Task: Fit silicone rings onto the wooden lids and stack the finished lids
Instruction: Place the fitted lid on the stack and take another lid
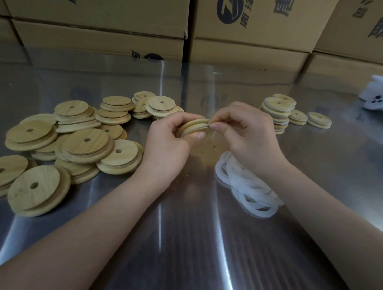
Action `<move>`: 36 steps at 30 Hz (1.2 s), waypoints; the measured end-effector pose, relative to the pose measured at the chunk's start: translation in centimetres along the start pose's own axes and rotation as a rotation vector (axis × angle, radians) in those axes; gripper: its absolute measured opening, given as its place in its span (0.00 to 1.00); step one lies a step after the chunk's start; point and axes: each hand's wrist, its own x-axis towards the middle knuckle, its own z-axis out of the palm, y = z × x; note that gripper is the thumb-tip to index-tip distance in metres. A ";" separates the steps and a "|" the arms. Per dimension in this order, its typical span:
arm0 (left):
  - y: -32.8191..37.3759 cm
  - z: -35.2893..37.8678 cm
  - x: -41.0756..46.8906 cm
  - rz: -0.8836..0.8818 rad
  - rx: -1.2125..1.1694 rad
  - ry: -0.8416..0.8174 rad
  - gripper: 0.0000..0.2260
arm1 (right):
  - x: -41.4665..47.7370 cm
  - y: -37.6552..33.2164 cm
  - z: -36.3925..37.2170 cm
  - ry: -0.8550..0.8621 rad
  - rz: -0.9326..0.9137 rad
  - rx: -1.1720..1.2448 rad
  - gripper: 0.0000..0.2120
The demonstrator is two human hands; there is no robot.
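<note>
- At a steel surface [182, 242] backed by boxes [103, 22], we hold one lid [194, 123] on edge, raised just above the surface between our two hands.
- Our left hand [166, 141] curls round the lid, thumb pressed on its near face and fingers tucked behind the rim.
- Our right hand [247, 133] pinches the ring [197, 130] between thumb and forefinger at the lid's right edge.
- A white band already lies along part of the groove. Fingers hide the rest, so we cannot tell how far round it is seated.
- As we judge it, the step in hand is working the ring fully into the groove.
- To do it well, we would pin the seated stretch with the left thumb and draw the free part only as taut as it needs. We would then roll it over the rim bit by bit, turning the lid as we go.
- Pulled too hard, the ring may spring off the seated side. Left twisted, it will likely sit proud, so a thumb run round the groove is a fair check.
- Bare lids [77, 141] lie heaped at left, and loose rings [245, 185] lie under our right wrist.
- The stack [276, 113] of ringed lids stands beyond our right hand, well apart from the bare ones. We judge that this lid belongs there once it is ringed.
</note>
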 end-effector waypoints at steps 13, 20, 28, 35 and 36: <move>-0.1 -0.1 -0.1 -0.013 0.007 -0.004 0.12 | 0.0 -0.3 -0.2 -0.020 0.021 0.027 0.01; -0.1 -0.1 0.0 -0.011 0.013 -0.021 0.12 | 0.2 -0.2 -0.5 -0.079 0.044 0.022 0.01; -0.2 -0.3 0.0 0.008 0.019 -0.032 0.12 | 0.2 -0.1 -0.5 -0.089 0.064 0.024 0.01; -0.4 -0.2 0.0 -0.021 -0.015 -0.034 0.11 | 0.1 -0.2 -0.4 -0.075 0.066 0.034 0.01; -0.4 -0.2 0.0 -0.021 -0.020 -0.033 0.12 | 0.1 -0.2 -0.4 -0.073 0.067 0.040 0.01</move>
